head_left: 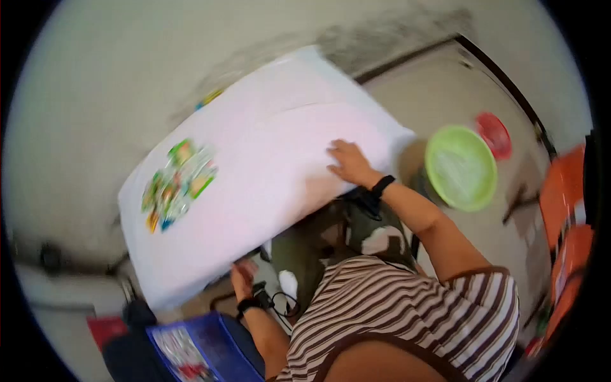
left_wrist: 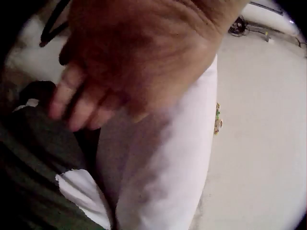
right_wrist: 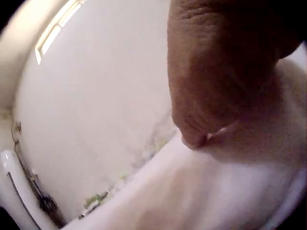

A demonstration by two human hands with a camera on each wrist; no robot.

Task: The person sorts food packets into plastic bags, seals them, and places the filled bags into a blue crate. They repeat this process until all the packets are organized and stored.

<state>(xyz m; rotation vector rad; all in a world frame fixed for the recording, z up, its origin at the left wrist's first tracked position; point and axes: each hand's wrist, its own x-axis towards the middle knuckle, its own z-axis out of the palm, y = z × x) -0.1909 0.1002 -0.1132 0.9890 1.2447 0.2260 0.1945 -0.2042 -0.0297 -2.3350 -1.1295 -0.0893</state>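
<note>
A table under a white cloth (head_left: 267, 140) stands in front of the person. The right hand (head_left: 350, 162) is at the cloth near the table's right front part, its fingers relaxed and holding nothing visible. In the right wrist view its fingertips are right at the cloth, partly in shadow. The left hand (head_left: 244, 280) hangs beside the table's front edge, near the person's legs. Its fingers are loosely bent in the left wrist view, with nothing seen in them. Several small colourful packets (head_left: 178, 181) lie in a pile on the cloth's left part.
A light green basin (head_left: 461, 169) and a red one (head_left: 494, 135) stand on the floor at the right. Orange chairs (head_left: 563, 184) are at the far right. A blue bag (head_left: 210, 350) lies low at the left. Behind the table rises a pale wall (head_left: 191, 57).
</note>
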